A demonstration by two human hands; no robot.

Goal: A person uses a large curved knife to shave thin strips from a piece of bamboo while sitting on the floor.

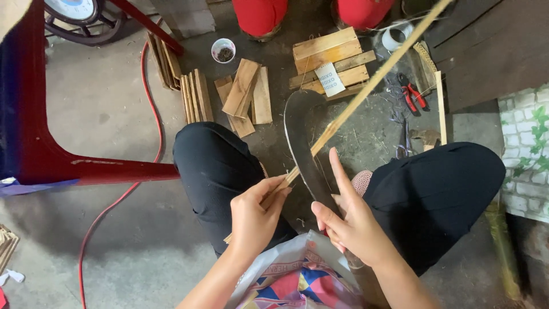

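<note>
While the left hand (251, 220) pinches it, the pale bamboo strip (366, 91) crosses a curved blade (300, 137).

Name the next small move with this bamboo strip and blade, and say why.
Probably draw the bamboo strip further along the curved blade: the left hand grips its near end, it crosses the blade's edge, and the right hand steadies the blade.

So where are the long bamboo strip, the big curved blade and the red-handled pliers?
bamboo strip (366, 91), head view, middle of its length.
curved blade (303, 143), head view, flat of the dark blade.
red-handled pliers (413, 97), head view, on the red handles.
</note>
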